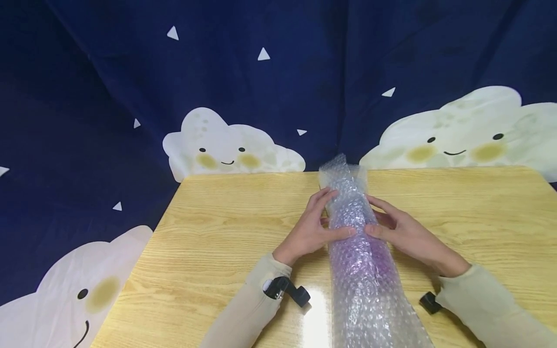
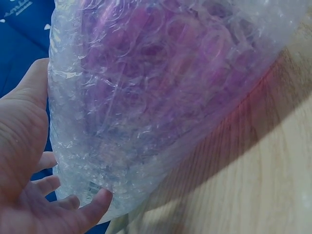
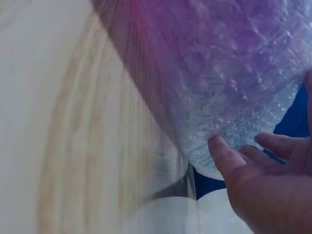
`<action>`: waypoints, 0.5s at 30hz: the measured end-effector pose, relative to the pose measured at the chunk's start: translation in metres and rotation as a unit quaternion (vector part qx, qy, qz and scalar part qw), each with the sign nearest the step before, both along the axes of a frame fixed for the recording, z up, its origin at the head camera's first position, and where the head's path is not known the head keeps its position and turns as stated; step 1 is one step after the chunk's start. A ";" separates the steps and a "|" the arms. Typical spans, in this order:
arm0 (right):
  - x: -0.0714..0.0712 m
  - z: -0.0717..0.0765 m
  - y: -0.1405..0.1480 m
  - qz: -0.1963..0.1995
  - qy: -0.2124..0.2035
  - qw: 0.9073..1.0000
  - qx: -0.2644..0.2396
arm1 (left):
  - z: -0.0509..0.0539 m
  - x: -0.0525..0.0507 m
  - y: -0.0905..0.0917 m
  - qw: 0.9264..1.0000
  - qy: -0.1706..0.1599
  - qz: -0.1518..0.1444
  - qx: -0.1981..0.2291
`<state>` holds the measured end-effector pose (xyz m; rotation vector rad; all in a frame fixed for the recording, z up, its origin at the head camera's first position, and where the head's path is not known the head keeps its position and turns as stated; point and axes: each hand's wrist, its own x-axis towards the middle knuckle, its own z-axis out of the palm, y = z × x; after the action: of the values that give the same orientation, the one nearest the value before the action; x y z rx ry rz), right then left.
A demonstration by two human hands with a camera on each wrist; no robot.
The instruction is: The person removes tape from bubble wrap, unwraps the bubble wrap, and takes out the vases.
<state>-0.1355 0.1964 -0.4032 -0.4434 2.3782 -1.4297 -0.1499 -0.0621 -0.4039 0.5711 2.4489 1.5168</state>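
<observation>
A long bundle of clear bubble wrap (image 1: pixel 363 290) lies on the table, running from the near edge to the far edge. Inside it a purple-pink thing (image 1: pixel 378 253) shows through; the layers blur its shape. My left hand (image 1: pixel 310 226) holds the bundle's left side, thumb on top and fingers along the flank. From the right, my right hand (image 1: pixel 406 235) grips it the same way, the two thumbs close together. In the left wrist view, fingertips touch the bubble wrap (image 2: pixel 112 146) near its narrower end. The right wrist view shows fingers against the wrap (image 3: pixel 219 92) too.
The wooden table (image 1: pixel 230 227) extends on both sides of the bundle. Behind it hangs a dark blue cloth (image 1: pixel 243 92) printed with smiling clouds and white triangles. Small black cameras are strapped at both wrists, over the light sleeves (image 1: pixel 248 304).
</observation>
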 end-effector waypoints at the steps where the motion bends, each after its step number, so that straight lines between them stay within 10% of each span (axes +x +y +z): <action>1: 0.000 0.000 0.000 -0.001 0.000 1.000 0.000 | 0.000 0.000 0.000 1.000 0.000 0.000 0.000; 15: -0.001 -0.001 0.000 -0.010 0.004 1.000 -0.016 | 0.000 -0.001 -0.001 1.000 0.003 -0.006 -0.007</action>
<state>-0.1361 0.1963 -0.4043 -0.4354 2.3764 -1.4786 -0.1506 -0.0631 -0.4042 0.5890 2.4540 1.4942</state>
